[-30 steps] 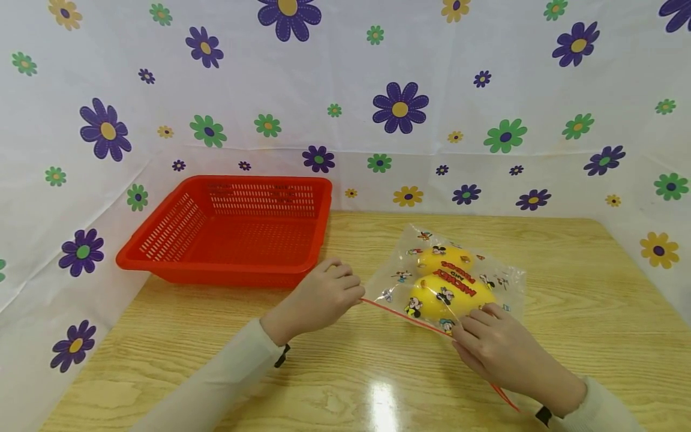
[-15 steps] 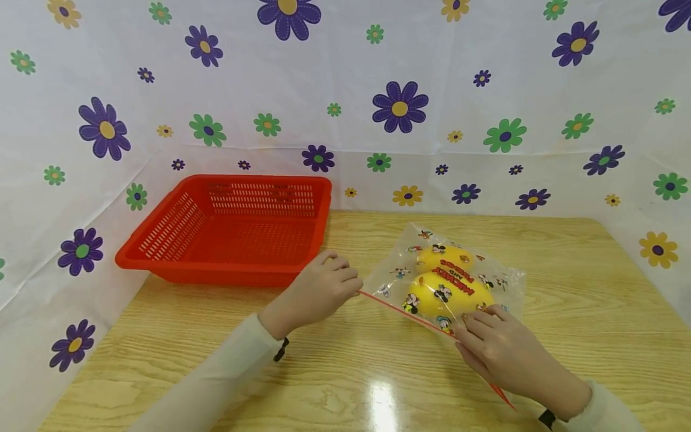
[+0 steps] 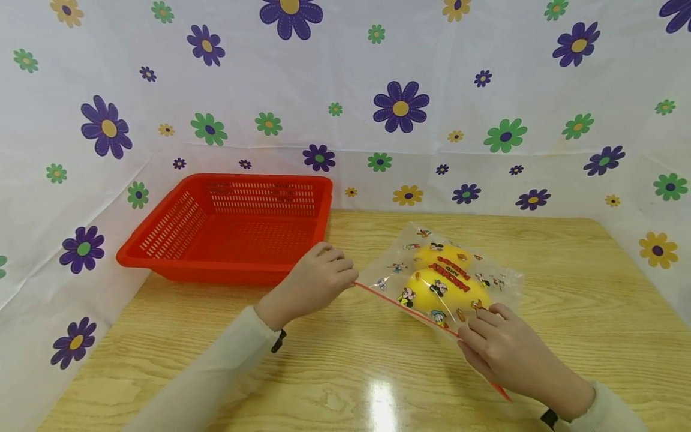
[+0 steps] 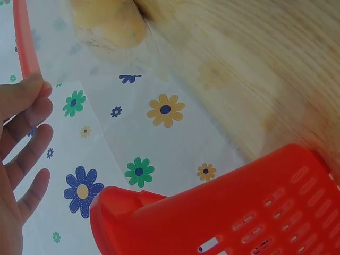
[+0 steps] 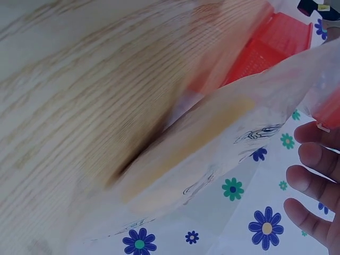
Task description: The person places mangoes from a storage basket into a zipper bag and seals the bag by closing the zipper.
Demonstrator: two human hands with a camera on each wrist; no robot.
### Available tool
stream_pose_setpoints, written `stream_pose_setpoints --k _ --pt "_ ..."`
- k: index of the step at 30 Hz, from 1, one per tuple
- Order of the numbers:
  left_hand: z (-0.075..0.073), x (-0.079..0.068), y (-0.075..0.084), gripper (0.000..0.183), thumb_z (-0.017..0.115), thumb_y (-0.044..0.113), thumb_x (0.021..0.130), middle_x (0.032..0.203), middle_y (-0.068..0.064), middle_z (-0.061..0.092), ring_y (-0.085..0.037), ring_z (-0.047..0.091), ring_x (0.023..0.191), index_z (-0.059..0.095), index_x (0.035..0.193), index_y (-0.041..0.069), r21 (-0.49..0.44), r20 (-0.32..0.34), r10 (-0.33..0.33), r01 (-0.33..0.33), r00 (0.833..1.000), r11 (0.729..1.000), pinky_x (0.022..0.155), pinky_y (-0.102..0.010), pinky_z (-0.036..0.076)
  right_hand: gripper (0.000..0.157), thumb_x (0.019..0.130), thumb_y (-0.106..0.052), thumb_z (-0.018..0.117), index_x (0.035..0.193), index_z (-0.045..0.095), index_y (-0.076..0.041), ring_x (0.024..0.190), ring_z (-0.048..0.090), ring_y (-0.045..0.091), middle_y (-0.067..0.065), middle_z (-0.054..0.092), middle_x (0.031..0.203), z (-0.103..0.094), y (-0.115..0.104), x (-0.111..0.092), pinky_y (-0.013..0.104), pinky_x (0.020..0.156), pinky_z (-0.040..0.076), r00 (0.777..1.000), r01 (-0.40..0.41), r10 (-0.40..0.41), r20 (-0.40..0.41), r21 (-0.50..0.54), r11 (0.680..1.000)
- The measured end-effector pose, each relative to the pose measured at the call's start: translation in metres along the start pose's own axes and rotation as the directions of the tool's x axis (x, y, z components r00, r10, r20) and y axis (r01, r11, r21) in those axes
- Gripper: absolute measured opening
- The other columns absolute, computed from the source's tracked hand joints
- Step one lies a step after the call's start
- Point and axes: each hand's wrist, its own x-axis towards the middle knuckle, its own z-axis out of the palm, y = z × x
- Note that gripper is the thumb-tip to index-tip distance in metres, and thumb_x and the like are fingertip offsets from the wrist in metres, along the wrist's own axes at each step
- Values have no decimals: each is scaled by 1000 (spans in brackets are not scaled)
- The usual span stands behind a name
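A clear plastic zip bag [image 3: 396, 258] with cartoon prints lies at the middle right of the table, its red zip strip [image 3: 402, 306] along the near edge. Inside are two smooth yellow rounded things [image 3: 450, 294], side by side; in the right wrist view the yellow shape [image 5: 175, 164] shows blurred through the plastic. My left hand [image 3: 310, 282] pinches the strip's left end between thumb and forefinger, other fingers spread apart in the left wrist view. Farther along, near its right end, my right hand [image 3: 502, 351] grips the strip, fingertips over the bag's near edge.
Left of the bag stands a red slatted plastic basket [image 3: 216, 270], its near right corner just behind my left hand. A white curtain [image 3: 345, 66] with flower prints closes off the back and sides. The wooden table [image 3: 324, 384] runs toward me.
My left hand has shifted slightly left and away with the strip's end. My right hand has slid a little right along the strip, and the yellow things have shifted slightly left with the bag.
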Motion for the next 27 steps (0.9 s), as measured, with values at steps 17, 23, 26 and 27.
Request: stream_pose_setpoints --k 17,23,26,27 --pt "2 3 -12 12 74 26 80 88 5 72 -14 61 82 70 88 18 24 4 -21 21 1000 999 82 -30 47 48 100 -30 29 68 60 -14 57 48 13 -5 53 60 -1 2 1 33 62 42 999 14 -14 -36 -13 1000" --pt "4 4 -17 11 74 25 80 88 5 72 -14 61 82 70 87 18 22 8 -37 37 999 999 82 -29 46 47 100 -30 29 67 59 -15 59 46 14 -5 52 61 -3 2 0 33 61 42 999 6 -7 -35 -15 1000" --pt "4 5 -19 11 74 25 80 86 5 72 -14 60 81 70 87 18 24 7 -44 44 999 999 81 -30 46 47 100 -30 29 68 59 -14 59 44 13 -5 51 60 -4 3 0 32 61 41 999 10 -11 -30 -17 1000" --pt "5 6 -20 11 74 26 80 86 6 71 -14 59 80 69 87 18 26 7 -45 44 999 999 81 -30 46 47 100 -30 28 68 59 -15 58 43 13 -6 51 60 -5 3 0 32 60 41 1000 10 -11 -27 -19 1000"
